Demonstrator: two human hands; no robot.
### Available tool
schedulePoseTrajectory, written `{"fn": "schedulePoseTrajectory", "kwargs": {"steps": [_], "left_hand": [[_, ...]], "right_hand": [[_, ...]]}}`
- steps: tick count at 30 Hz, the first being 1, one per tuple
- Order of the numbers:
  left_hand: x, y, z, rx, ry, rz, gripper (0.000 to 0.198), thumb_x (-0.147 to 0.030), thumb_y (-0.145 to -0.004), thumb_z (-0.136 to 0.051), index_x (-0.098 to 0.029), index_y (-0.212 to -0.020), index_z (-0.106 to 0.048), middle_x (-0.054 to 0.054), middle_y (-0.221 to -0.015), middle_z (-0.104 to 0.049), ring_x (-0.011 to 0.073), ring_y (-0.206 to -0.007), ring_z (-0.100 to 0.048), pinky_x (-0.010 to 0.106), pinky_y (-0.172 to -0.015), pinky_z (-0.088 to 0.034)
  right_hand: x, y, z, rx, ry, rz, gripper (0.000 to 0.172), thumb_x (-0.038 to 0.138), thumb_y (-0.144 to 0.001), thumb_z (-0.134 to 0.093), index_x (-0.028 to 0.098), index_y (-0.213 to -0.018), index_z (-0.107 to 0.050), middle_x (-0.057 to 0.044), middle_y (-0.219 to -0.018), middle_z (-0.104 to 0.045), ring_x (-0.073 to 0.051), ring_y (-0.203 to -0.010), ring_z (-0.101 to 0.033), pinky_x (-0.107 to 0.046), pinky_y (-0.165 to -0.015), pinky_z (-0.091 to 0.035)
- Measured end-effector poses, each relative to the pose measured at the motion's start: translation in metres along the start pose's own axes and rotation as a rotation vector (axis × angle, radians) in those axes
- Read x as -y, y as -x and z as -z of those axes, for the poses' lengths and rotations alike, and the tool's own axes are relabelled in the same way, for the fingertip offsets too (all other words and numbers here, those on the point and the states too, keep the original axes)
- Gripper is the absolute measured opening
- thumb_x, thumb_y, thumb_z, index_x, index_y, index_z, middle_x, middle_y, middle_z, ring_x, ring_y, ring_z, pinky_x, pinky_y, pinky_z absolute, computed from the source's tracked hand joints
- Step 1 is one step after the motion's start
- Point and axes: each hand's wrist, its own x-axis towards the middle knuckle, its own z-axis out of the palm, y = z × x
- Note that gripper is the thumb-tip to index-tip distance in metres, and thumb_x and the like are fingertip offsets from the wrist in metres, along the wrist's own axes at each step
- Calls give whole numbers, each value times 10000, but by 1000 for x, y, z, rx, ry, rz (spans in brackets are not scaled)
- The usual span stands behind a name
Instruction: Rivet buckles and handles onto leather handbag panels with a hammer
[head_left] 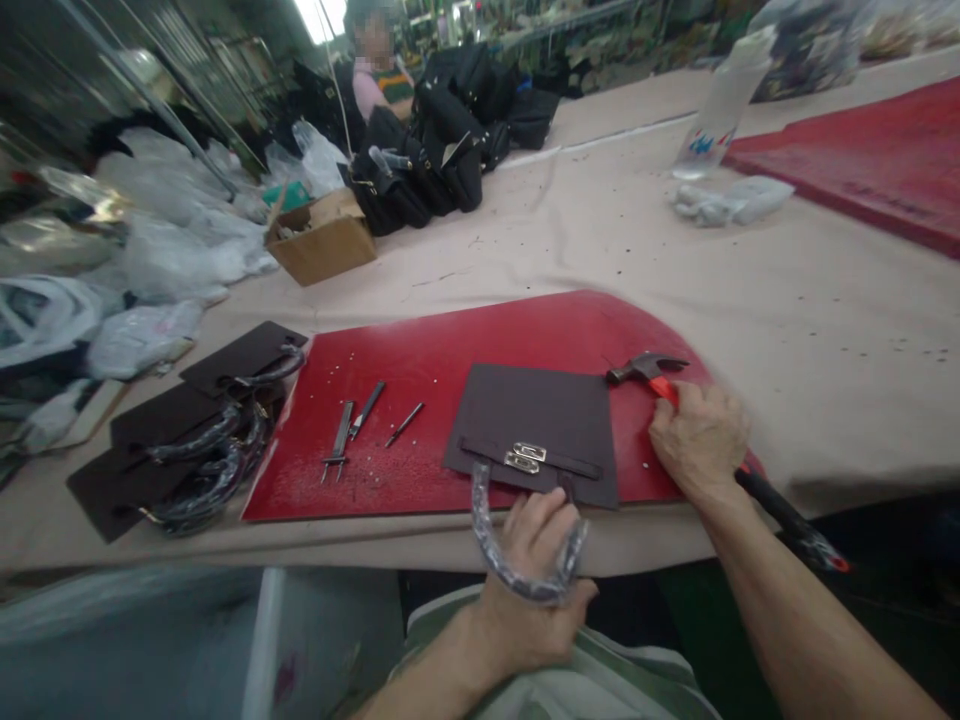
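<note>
A dark brown bag panel (536,410) lies on a red board (420,350), with a strap and metal clasp (525,457) across its near part. Its plastic-wrapped handle (487,535) loops toward me over my left hand (529,600). That hand's fingers reach inside the loop to the panel's near edge, its thumb apart; the fingertips are partly hidden. To the right, my right hand (701,440) is closed around a claw hammer (646,368), gripping it below the head. The hammer's black handle end points down toward me.
Left on the board lie a pronged punch (341,440), a small blade-like tool (367,408) and a thin metal rod (405,425). More brown panels with wrapped handles (202,440) overlap at left. Behind are a cardboard box (326,240), black bags (450,130), a bottle (716,120) and a person (371,90).
</note>
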Motion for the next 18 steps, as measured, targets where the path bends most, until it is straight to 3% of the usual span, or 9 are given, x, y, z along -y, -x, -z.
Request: {"fn": "schedulePoseTrajectory", "kwargs": {"steps": [2,4,9,12,15,18], "left_hand": [[0,9,-8,105,-131,-89,632,-337,-893,-572,-141,-1472,-413,197,-1500,-492,325,-1411,-450,614,-1198,-295],[1,12,-18,142,-231,-92,653,-347,-907,-548,-121,-1496,-380,195,-1511,-482,326,-1420,-439,641,-1210,-235],[1,7,-53,72,-401,-33,791,-446,-899,-566,-113,-1561,-291,171,-1577,-387,355,-1451,-387,671,-1223,-170],[-1,3,-74,-4,-436,-4,850,-509,-902,-550,-83,-1576,-256,185,-1597,-334,372,-1481,-327,654,-1246,-107],[-2,3,-87,-14,-463,3,853,-539,-913,-524,-60,-1571,-269,197,-1615,-292,393,-1496,-283,648,-1247,-101],[3,6,-85,6,-483,-48,788,-478,-926,-520,-59,-1557,-303,218,-1600,-323,416,-1488,-283,670,-1211,-174]], "right_hand": [[-1,-1,-1,21,20,-17,362,290,-915,-417,94,-1117,-645,-247,-994,-594,-390,-931,-511,-436,-716,-349],[-4,-4,-4,41,44,-6,350,285,-922,-427,84,-1106,-647,-244,-995,-598,-372,-923,-513,-423,-719,-338],[-10,-22,-4,61,30,46,336,255,-938,-429,67,-1079,-669,-251,-978,-625,-343,-889,-529,-416,-712,-333],[2,-23,11,15,16,89,396,323,-943,-481,75,-1205,-643,-268,-1161,-612,-385,-1030,-529,-459,-776,-362],[26,-3,30,62,-158,368,530,405,-917,-560,141,-1377,-537,-210,-1387,-526,-370,-1238,-482,-485,-953,-393],[53,28,38,277,-337,659,591,420,-862,-610,168,-1390,-530,-195,-1455,-480,-366,-1320,-453,-540,-1047,-390]]}}
